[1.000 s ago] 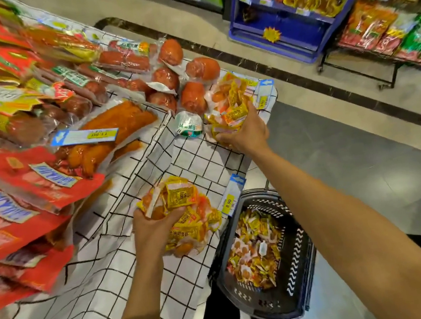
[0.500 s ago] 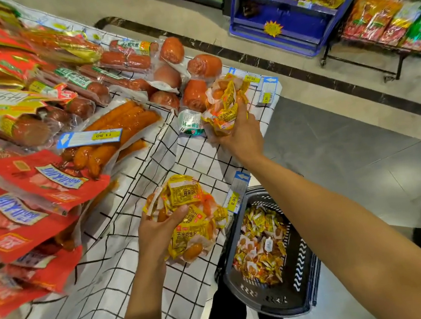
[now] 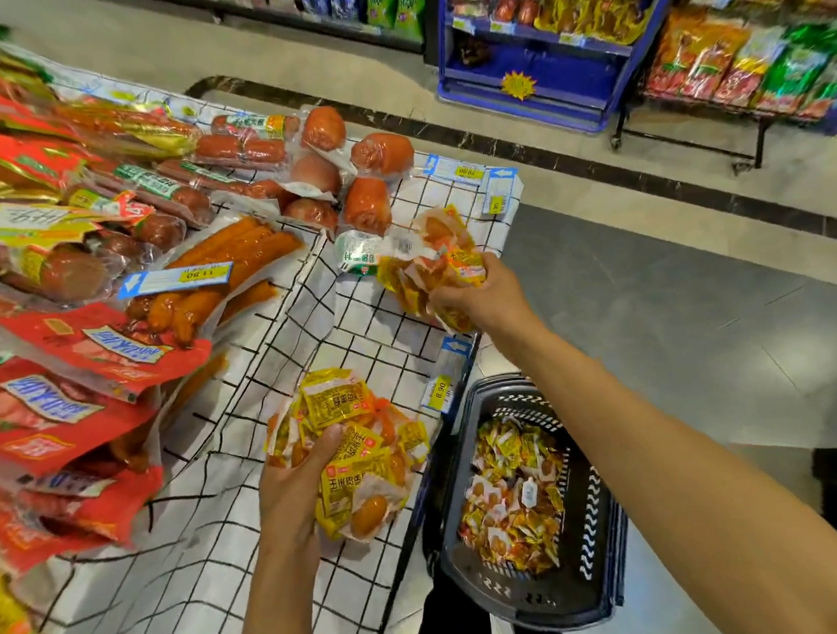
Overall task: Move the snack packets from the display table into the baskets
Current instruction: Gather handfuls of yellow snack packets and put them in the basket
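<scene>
My left hand [image 3: 295, 487] grips a bundle of small yellow-and-orange snack packets [image 3: 352, 451] over the near part of the display table [image 3: 187, 594], which has a white cloth with a black grid. My right hand [image 3: 481, 300] holds a second bunch of the same snack packets [image 3: 432, 264], lifted near the table's right edge. A dark plastic basket [image 3: 594, 519] sits below the table edge on the right, partly filled with more of these packets [image 3: 516, 501].
Red sausage packs [image 3: 70, 381] and vacuum-packed sausages [image 3: 227, 263] crowd the left and back of the table. A white-green packet [image 3: 357, 258] lies by my right hand. Price tags [image 3: 439, 391] hang off the edge. Blue shelves [image 3: 548, 43] stand across the aisle.
My right hand has pulled its bunch of packets back and to the right, away from the sausages toward the table edge. My left hand keeps its bundle in about the same place.
</scene>
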